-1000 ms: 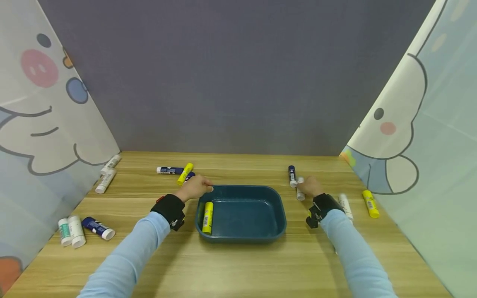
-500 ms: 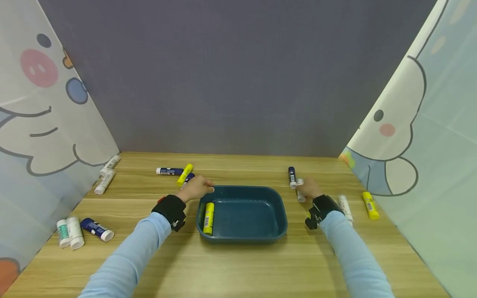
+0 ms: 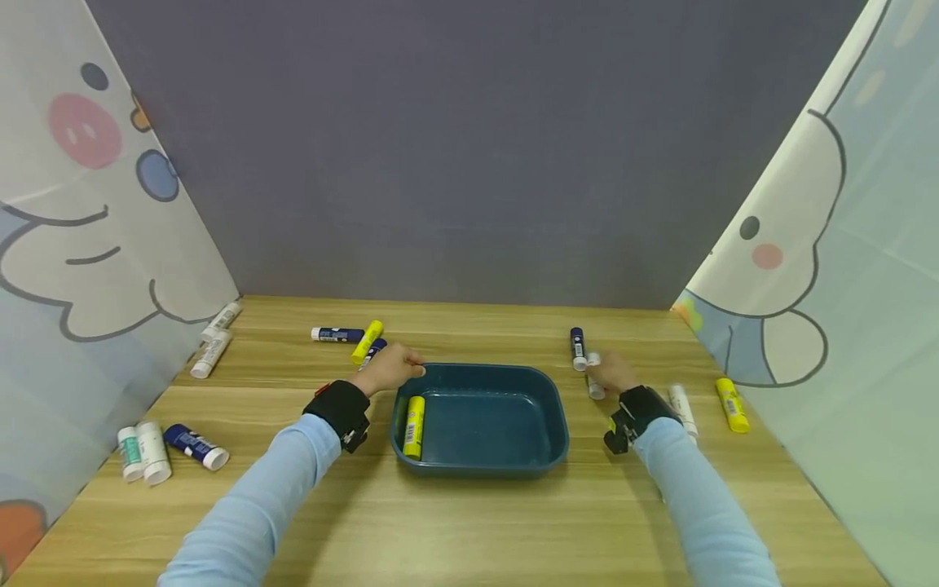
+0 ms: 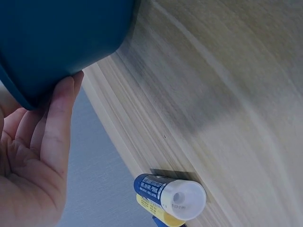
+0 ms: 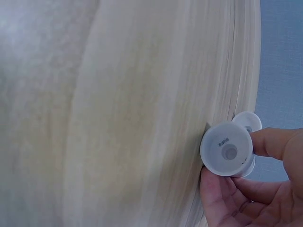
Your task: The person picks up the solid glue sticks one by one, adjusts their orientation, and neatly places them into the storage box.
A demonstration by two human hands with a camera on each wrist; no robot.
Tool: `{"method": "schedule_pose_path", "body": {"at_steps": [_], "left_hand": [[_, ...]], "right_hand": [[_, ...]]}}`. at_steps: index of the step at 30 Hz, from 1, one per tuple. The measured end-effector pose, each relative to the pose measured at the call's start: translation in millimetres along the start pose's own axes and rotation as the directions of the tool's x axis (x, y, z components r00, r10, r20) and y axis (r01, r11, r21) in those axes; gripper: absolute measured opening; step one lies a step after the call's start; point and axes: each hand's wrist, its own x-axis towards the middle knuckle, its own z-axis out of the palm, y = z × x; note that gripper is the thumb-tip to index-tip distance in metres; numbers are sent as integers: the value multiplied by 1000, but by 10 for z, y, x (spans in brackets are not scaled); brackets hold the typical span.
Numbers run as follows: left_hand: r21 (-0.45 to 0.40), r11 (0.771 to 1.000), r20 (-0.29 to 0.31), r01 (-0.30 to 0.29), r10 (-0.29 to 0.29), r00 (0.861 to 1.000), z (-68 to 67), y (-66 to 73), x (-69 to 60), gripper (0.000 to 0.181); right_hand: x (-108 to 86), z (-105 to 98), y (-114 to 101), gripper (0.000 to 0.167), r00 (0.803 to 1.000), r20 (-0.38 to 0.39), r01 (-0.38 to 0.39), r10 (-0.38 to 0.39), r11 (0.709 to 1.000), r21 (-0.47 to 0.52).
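Observation:
With thumb and fingers my left hand (image 3: 389, 368) grips the back left corner of a dark teal plastic tray (image 3: 484, 471); the left wrist view has the hand (image 4: 42, 151) at the tray's wall (image 4: 66, 33). Inside the tray, along its left side, lies a yellow glue stick (image 3: 413, 428). To the right of the tray my right hand (image 3: 614, 371) pinches a white glue stick (image 3: 595, 385) lying on the table. Up close, thumb and fingers hold its round white end (image 5: 226, 149). A navy glue stick (image 3: 578, 349) lies just behind it.
Behind the left hand lie navy (image 3: 337, 335) and yellow (image 3: 368, 342) glue sticks. White (image 3: 211, 354), navy (image 3: 196, 447) and green-labelled (image 3: 130, 453) ones are on the left. On the right are a white (image 3: 682, 410) and a yellow one (image 3: 732, 405). Printed walls and a grey panel (image 3: 469, 163) border the table.
Both hands keep nearly the same places, the left at the tray and the right at the white glue stick. The head view shifts slightly.

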Motion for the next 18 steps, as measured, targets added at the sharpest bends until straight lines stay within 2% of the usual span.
{"method": "schedule_pose_path", "body": {"at_steps": [18], "left_hand": [[-12, 1000, 9, -7, 7, 1000, 3, -13, 13, 30]], "right_hand": [[-47, -10, -34, 28, 1000, 17, -10, 10, 1000, -3]]}}
